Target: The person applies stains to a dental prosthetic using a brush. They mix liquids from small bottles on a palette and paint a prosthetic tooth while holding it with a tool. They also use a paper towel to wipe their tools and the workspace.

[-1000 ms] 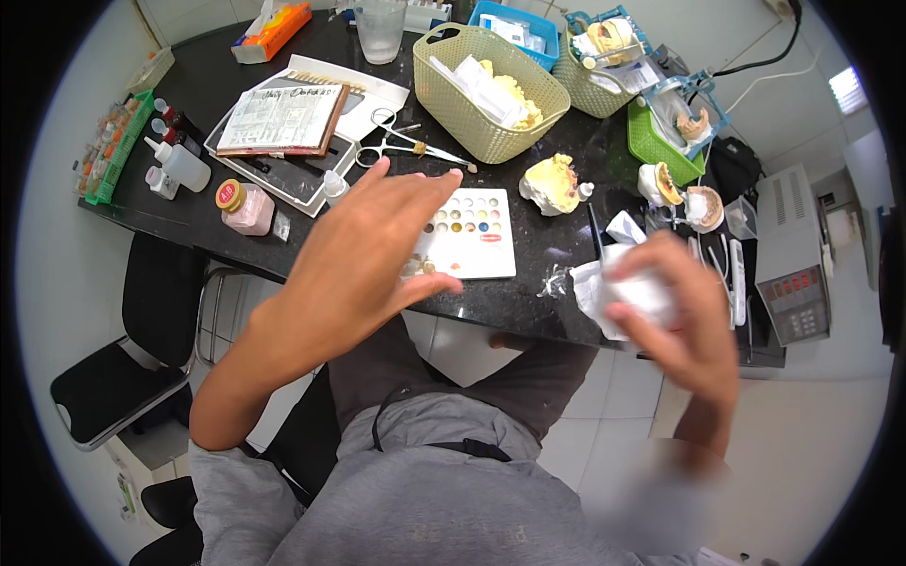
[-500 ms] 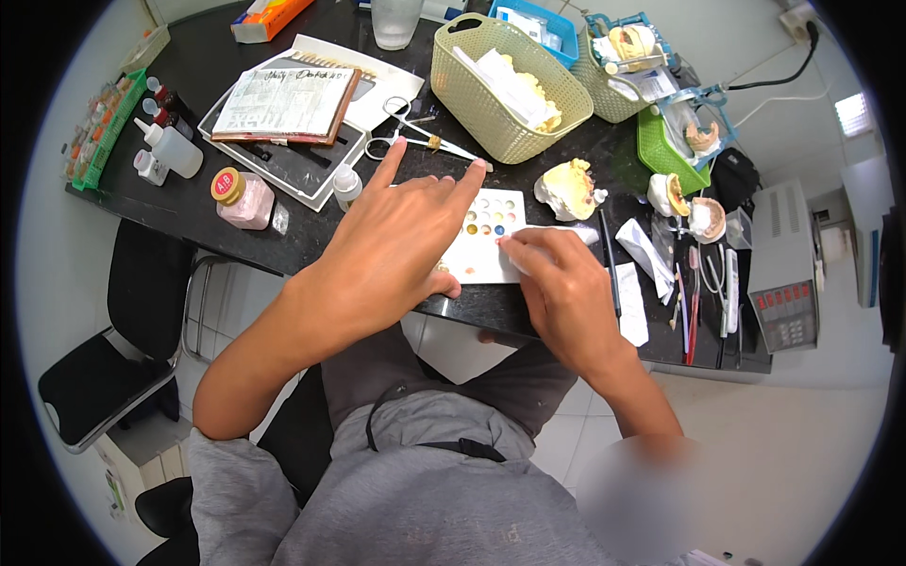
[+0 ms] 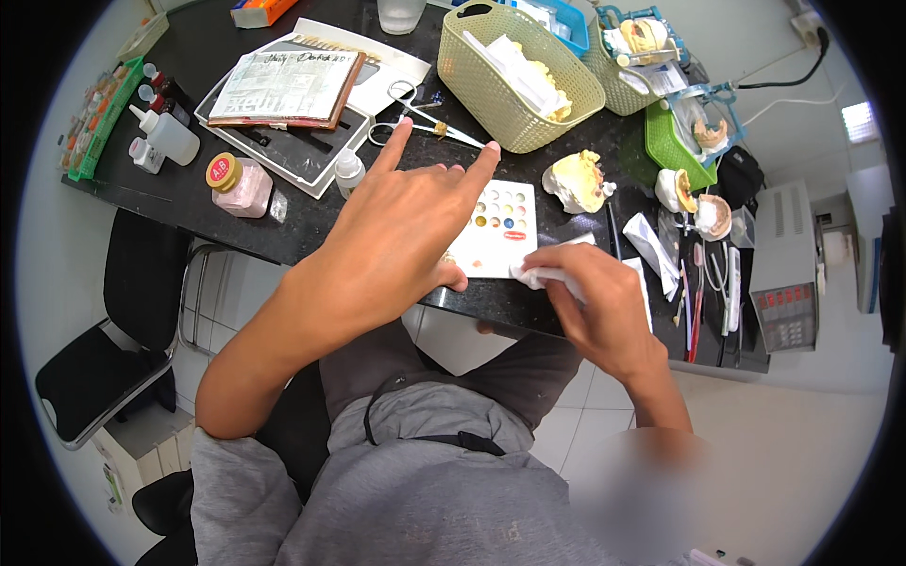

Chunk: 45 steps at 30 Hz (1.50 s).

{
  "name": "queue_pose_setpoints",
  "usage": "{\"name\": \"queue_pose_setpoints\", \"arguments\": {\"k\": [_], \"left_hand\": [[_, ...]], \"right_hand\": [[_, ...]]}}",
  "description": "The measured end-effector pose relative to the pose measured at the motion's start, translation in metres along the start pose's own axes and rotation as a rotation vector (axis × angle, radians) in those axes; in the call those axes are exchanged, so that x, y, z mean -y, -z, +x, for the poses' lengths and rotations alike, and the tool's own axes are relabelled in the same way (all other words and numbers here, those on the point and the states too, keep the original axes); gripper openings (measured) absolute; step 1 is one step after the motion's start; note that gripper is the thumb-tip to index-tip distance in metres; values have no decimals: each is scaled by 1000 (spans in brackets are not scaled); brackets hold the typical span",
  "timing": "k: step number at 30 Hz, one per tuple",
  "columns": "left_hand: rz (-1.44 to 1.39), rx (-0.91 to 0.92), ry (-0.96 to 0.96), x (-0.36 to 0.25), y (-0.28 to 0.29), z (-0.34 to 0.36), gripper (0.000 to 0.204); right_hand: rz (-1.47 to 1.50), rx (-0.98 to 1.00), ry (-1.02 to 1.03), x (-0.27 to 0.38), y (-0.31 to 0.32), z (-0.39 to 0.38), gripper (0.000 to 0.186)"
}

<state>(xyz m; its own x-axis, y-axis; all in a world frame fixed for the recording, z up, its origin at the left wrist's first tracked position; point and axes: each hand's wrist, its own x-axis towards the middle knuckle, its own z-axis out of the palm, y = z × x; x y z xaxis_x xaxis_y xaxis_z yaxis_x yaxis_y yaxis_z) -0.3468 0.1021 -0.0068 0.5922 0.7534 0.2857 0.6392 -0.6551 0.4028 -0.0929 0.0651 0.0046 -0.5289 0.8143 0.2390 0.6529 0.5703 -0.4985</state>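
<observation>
A white palette with rows of coloured wells lies near the table's front edge. My left hand spreads over its left side, index and little fingers raised, thumb by the front edge; some fingertips are hidden. My right hand pinches a crumpled white tissue against the palette's lower right corner. Behind the palette sit a yellow dental cast and metal scissor-like forceps. A small clear bottle stands beside my left hand's fingers. A dark pen-like tool lies right of the palette.
A beige basket, open notebook on a tray, and pink-powder jar occupy the black table. Small bottles stand left. Casts, slender tools and a grey device are at right; a black chair is left below.
My right hand came leftward with the tissue to the palette, then slid slightly right and down along it. My left hand remains over the palette, its fingertips a little farther forward.
</observation>
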Motion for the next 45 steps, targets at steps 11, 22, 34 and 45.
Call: {"name": "queue_pose_setpoints", "arguments": {"k": [11,22,34,45], "left_hand": [[9,60,46,-4,4,2,115],[22,84,60,-5,7,1,108],[7,19,10,-1,2,1,105],[-22,-23,-6,4,-5,-4,109]], "right_hand": [[-186,70,81,9,3,-14,34],[-425,4,32,21,-18,-7,33],[-87,-125,-106,10,-12,10,10],[-41,37,-39,17,-6,-5,43]]}}
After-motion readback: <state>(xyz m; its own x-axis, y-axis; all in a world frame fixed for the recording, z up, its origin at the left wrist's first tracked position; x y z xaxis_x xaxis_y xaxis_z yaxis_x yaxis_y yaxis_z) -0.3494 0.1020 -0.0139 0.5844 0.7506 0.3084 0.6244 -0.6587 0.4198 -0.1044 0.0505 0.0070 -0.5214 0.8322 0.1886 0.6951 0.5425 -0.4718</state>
